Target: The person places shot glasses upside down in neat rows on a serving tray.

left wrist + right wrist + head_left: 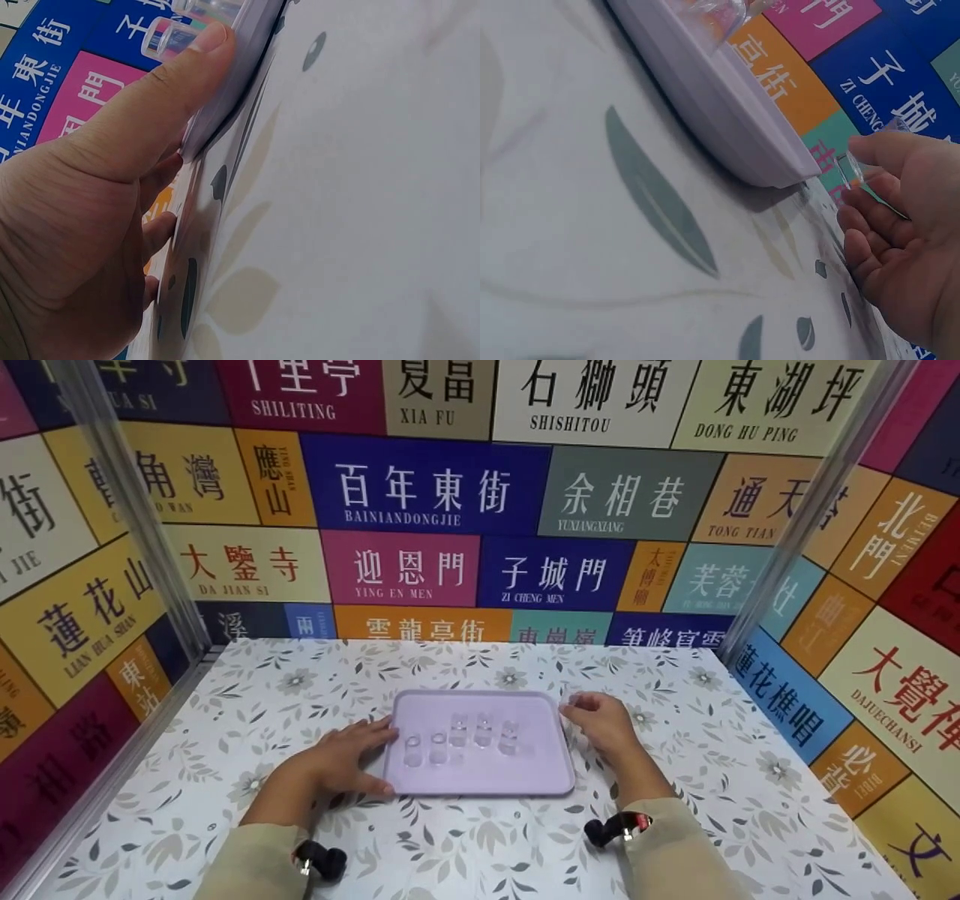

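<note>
A lilac tray (480,780) lies on the table with several small clear glasses (484,729) standing on it. Two of them are toward the tray's left; the others sit slightly farther back. My left hand (334,761) rests at the tray's left side, fingers spread, thumb by the near corner. In the left wrist view, the thumb (202,52) lies against the rim, close to a glass (169,39). Just beyond the tray's right edge, my right hand (604,724) pinches another small clear glass (849,171) between thumb and fingers, largely hidden by the hand.
A white leaf-patterned cloth (480,847) covers the table. Behind it stands a wall (435,495) of coloured signs, with more signs on both sides. Clear corner posts (146,510) rise at the table's back corners.
</note>
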A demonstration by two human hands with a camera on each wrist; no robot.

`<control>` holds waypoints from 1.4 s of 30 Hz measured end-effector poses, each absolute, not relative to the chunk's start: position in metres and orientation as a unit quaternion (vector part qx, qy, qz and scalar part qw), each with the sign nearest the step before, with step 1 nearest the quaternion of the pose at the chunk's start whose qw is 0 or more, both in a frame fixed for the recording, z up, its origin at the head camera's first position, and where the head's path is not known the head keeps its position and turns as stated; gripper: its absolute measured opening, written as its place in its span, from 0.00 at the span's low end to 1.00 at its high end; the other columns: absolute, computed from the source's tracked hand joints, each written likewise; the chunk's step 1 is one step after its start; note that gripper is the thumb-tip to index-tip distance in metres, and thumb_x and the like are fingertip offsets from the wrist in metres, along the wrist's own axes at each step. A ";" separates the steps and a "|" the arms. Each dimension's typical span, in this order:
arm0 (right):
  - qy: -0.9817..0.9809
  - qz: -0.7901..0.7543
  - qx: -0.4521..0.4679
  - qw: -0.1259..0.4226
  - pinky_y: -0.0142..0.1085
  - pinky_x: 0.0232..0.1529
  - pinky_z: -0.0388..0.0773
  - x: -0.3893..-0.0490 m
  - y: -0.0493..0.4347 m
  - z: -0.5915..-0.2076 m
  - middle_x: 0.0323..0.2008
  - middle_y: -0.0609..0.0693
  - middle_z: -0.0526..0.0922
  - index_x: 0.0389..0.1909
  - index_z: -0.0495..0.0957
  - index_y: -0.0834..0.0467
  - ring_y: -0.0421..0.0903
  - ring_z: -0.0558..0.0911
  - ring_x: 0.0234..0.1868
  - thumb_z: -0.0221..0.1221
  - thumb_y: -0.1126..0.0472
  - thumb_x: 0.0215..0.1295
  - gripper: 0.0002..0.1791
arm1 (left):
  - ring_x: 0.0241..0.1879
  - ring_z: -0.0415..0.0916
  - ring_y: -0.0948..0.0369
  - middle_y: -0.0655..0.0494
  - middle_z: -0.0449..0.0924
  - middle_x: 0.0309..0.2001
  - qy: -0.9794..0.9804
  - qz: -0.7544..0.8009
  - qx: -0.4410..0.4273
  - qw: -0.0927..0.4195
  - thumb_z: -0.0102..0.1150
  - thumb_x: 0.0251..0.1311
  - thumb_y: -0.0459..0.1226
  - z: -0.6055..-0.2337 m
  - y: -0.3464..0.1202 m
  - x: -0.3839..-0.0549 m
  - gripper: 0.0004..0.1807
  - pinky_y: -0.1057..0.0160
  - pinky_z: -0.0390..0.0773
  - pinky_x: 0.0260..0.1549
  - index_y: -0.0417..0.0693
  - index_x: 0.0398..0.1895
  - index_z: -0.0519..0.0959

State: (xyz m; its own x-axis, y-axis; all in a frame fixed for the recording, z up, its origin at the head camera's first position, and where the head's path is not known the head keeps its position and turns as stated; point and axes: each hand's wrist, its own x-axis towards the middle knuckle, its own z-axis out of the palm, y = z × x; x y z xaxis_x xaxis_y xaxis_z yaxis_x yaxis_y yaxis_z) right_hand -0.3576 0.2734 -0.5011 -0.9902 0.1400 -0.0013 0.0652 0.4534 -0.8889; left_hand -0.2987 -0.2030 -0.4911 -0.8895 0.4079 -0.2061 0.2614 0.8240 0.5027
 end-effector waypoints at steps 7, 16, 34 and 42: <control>-0.823 0.566 -0.051 0.022 0.39 0.45 0.88 -0.353 0.266 -0.491 0.44 0.49 0.87 0.49 0.84 0.57 0.45 0.84 0.43 0.74 0.53 0.65 0.17 | 0.89 0.39 0.42 0.67 0.46 0.89 0.940 0.243 0.182 0.155 0.78 0.45 0.68 -0.491 -0.204 -0.298 0.61 0.30 0.35 0.85 0.73 0.84 0.61; -0.825 0.565 -0.032 0.015 0.33 0.49 0.83 -0.341 0.262 -0.475 0.48 0.48 0.85 0.59 0.84 0.58 0.44 0.83 0.49 0.72 0.53 0.68 0.23 | 0.89 0.39 0.43 0.70 0.45 0.89 0.941 0.243 0.176 0.158 0.78 0.44 0.69 -0.490 -0.205 -0.298 0.61 0.30 0.35 0.85 0.74 0.84 0.61; -0.822 0.567 0.039 0.030 0.25 0.47 0.83 -0.323 0.255 -0.471 0.49 0.49 0.88 0.60 0.86 0.59 0.41 0.83 0.50 0.76 0.51 0.64 0.26 | 0.89 0.39 0.43 0.69 0.47 0.88 0.941 0.245 0.176 0.153 0.79 0.43 0.68 -0.491 -0.204 -0.299 0.61 0.30 0.36 0.85 0.74 0.84 0.62; -0.819 0.571 0.054 0.010 0.26 0.46 0.84 -0.319 0.247 -0.475 0.53 0.54 0.89 0.63 0.84 0.61 0.43 0.84 0.50 0.76 0.56 0.64 0.28 | 0.89 0.40 0.43 0.72 0.47 0.88 0.941 0.250 0.165 0.157 0.80 0.42 0.69 -0.491 -0.202 -0.298 0.61 0.26 0.37 0.83 0.78 0.83 0.62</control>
